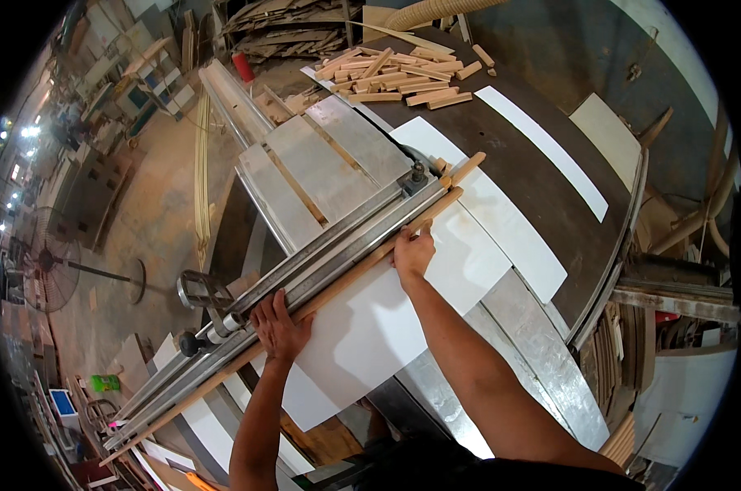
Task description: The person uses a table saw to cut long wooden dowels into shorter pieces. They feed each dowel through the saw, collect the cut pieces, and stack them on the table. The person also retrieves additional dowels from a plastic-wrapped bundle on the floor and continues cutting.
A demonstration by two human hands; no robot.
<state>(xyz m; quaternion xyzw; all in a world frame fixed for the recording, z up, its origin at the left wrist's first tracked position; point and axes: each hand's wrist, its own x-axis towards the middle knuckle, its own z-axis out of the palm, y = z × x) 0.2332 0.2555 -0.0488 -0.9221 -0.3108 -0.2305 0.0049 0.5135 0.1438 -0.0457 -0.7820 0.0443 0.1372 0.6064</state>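
A long, narrow wooden strip (346, 281) lies along the metal fence (305, 282) of a sliding table saw, running from lower left to upper right. My left hand (279, 329) grips the strip's middle part, its fingers reaching over onto the fence and its thumb on the near side. Farther up, my right hand (414, 252) is closed on the strip near its far end, fingers bent against it. Just past that end lies a short wooden piece (469, 167). A dark clamp-like stop (416, 178) sits on the fence. The saw blade cannot be made out.
White boards (362, 344) lie beneath my hands and to the right. Many short cut wooden pieces (403, 74) are heaped at the far side of the dark table (542, 164). The grooved metal sliding table (305, 164) stands beyond the fence. A standing fan (47, 260) is at left.
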